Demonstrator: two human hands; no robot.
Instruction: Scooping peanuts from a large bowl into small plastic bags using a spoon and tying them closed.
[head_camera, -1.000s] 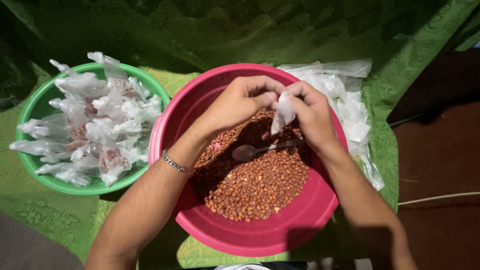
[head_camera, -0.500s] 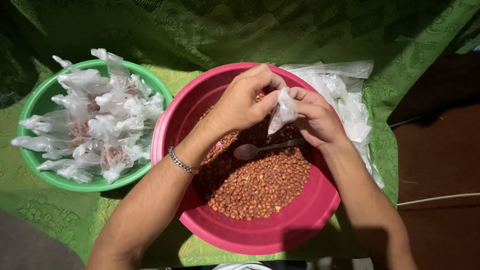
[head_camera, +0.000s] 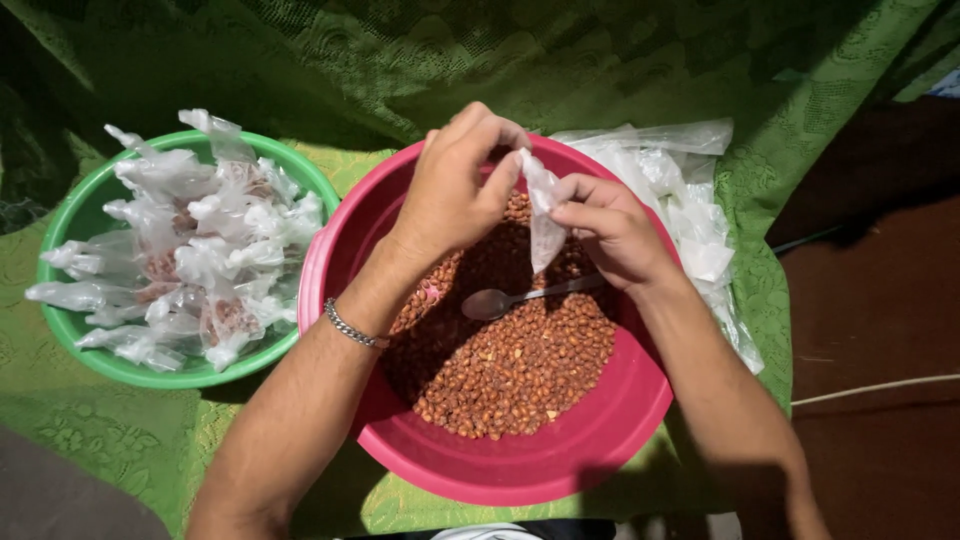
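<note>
Green patterned cloth (head_camera: 620, 70) covers the whole work surface, and on it I've got the big pink basin (head_camera: 560, 465) front and centre, loaded with reddish-brown peanuts (head_camera: 520, 365). Left of it, touching rim to rim as far as I can tell, sits the green bowl (head_camera: 75, 330), heaped with small knotted packets (head_camera: 190, 250) of clear plastic. On the far right side of the basin, a loose stack of empty clear bags (head_camera: 690, 215) lies on the cloth.

Now the hands, both up over the basin's far rim. My left hand (head_camera: 450, 195) is curled, thumb and forefinger pinched on the top edge of one small clear bag (head_camera: 543, 235). My right hand (head_camera: 615, 235) is closed on that bag's other side, fingers narrow, pinching the film. The bag hangs limp between them, just above the peanuts; I can't tell whether anything is in it.

I'd judge that film feather-light, floppy and slippery, prone to cling to itself, so the mouth edges are the place to grip, one layer per hand.

Smallest last: a metal spoon (head_camera: 495, 302) rests on the peanuts, handle running under the right hand.
</note>
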